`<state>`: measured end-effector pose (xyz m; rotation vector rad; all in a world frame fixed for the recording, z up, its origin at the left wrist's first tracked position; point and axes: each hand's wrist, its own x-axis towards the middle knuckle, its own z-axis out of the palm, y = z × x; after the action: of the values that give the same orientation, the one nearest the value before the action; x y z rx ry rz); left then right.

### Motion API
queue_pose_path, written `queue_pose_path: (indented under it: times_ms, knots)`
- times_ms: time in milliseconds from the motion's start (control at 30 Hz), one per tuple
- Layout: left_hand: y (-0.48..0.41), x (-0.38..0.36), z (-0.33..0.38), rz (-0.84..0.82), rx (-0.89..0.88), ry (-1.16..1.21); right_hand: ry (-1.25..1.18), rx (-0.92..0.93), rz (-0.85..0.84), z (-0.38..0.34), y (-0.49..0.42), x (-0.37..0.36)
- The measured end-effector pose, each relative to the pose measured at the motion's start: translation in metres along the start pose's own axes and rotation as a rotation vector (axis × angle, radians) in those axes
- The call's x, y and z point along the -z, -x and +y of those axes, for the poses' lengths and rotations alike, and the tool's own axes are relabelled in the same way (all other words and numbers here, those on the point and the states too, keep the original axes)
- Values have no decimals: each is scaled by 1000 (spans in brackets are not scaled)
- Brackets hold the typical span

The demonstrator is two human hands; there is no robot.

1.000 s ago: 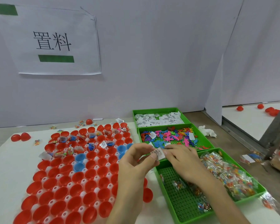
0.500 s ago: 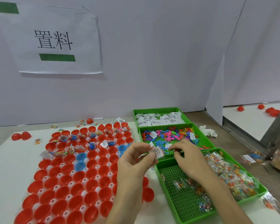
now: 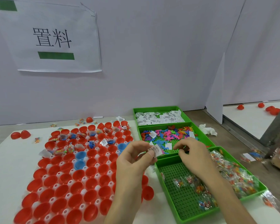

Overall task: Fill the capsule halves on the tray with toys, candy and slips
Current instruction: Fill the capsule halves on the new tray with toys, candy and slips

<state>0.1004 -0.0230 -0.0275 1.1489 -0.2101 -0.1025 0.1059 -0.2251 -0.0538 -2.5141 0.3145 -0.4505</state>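
A white tray [image 3: 55, 165] on the table holds many red capsule halves [image 3: 74, 178] and a few blue capsule halves [image 3: 80, 160]; those at the far end hold toys, candy and slips. My left hand [image 3: 134, 160] pinches a printed white paper slip [image 3: 155, 150] between thumb and fingers, above the tray's right edge. My right hand [image 3: 192, 153] hovers over the near edge of the toy bin [image 3: 202, 136], fingers curled together; what they pinch is hidden. Colourful plastic toys [image 3: 168, 135] fill that bin.
Three green bins stand in a row on the right: the slip bin [image 3: 158, 118] farthest, the toy bin in the middle, the candy bin [image 3: 184, 196] nearest. Loose red halves [image 3: 20, 135] lie at far left. A crumpled tissue [image 3: 208, 129] lies right of the bins.
My right hand has pulled away from the slip in my left hand and moved right and back, over the toy bin. My left hand has kept hold of the slip.
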Motion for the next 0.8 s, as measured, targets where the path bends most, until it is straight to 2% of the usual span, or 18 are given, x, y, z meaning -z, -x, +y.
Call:
queue_pose_path:
  times_ms: [133, 333, 400, 500, 567, 800]
  knots:
    - [0, 0, 0, -3, 4, -3, -58, -4, 56, 2, 1, 1]
    - [1, -1, 2, 0, 7, 4, -190, 50, 233, 3, 3, 6]
    - [1, -1, 2, 5, 8, 2, -65, 45, 158, 5, 1, 6]
    - [1, -1, 3, 5, 8, 6, 264, -35, -140, 10, 0, 2]
    - [1, -1, 3, 6, 8, 5, 314, -58, -240, 12, 0, -1]
    - [2, -1, 2, -1, 10, -8, 292, -61, -189, 10, -1, -5]
